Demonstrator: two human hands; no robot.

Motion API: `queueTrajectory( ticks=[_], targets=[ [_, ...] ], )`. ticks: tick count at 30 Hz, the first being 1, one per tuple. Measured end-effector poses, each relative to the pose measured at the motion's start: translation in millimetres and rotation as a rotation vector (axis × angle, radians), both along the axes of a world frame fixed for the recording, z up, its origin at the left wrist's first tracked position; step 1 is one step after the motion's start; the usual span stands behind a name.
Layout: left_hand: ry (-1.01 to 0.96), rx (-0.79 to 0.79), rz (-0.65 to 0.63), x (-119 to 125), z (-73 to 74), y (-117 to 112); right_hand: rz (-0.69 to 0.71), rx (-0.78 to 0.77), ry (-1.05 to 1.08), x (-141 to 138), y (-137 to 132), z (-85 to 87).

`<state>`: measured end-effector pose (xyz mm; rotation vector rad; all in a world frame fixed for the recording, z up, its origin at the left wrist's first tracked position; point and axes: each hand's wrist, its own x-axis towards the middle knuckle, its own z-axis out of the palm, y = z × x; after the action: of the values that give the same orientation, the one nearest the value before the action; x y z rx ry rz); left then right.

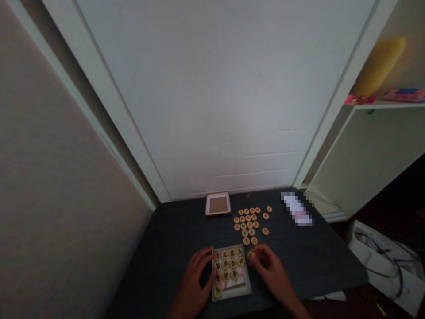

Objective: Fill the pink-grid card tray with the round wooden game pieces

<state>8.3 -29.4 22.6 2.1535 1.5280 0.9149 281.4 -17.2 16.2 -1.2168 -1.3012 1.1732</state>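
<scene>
Fingers of our right hand are pinching one disc; our left hand, half-open, is touching the box edge, ideally keeping it steady.

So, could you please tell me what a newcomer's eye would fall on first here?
Probably the white box on the near part of the dark table, holding round pieces with black characters, the left hand at its edge and the right hand pinching a piece beside it. Beyond lie mostly red-marked pieces, and a large white panel with a heart rises behind.
</scene>
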Motion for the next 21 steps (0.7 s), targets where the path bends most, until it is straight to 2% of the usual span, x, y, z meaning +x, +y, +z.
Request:
queueTrajectory(
  ticks=[5, 14, 21],
  targets=[
    [0.114, 0.064, -0.009, 0, -14.1, -1, -0.066, -0.036, 0.031, 2, 1, -5.6],
    [0.197, 0.169, 0.032, -2, -17.2, 15, -0.185, -0.056, 0.051, 3, 1, -11.2],
    [0.202, 0.37, -0.032, -17, -41.5, 32, -0.14, -0.023, 0.131, 4, 8, -30.7]
  ],
)
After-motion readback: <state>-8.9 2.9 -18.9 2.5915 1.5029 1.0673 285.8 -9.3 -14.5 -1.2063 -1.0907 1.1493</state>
